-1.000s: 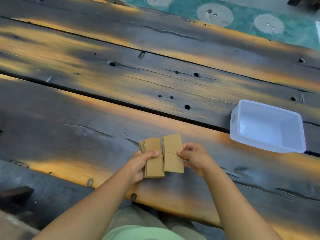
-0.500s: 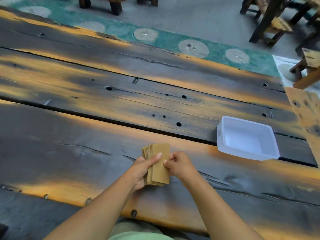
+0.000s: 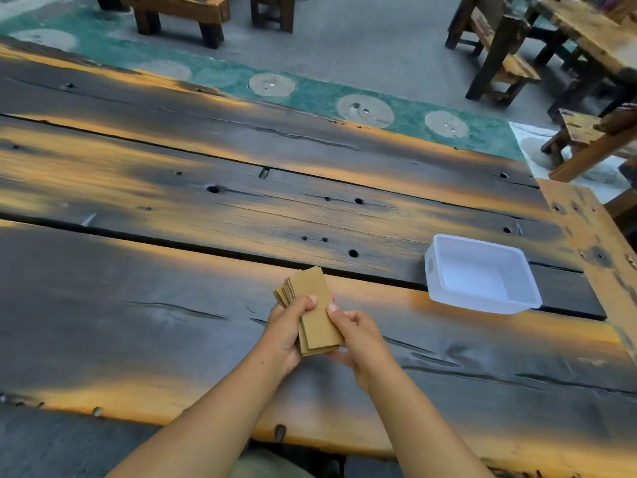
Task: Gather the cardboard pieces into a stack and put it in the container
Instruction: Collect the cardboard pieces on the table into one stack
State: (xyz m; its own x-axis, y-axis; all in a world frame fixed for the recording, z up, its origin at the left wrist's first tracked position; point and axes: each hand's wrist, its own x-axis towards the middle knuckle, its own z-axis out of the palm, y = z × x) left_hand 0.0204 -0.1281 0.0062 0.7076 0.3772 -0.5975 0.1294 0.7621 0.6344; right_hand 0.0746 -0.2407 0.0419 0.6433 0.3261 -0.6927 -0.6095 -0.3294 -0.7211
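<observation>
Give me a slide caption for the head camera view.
Both hands, left hand and right hand, square a cardboard stack above the wooden table, empty white container to the right.

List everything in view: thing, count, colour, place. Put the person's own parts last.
cardboard pieces: one fanned stack, exact count unclear, brown, held above the near table plank
container: one, white, empty, on the table to the right of the stack
table: one, dark weathered wood with orange patches, fills most of the view
mat: one, green with pale round patterns, on the floor beyond the table
benches and tables: several, dark wood, on the grey floor at the back and right
left hand: one, gripping the stack's left side
right hand: one, fingers on the stack's right edge
</observation>
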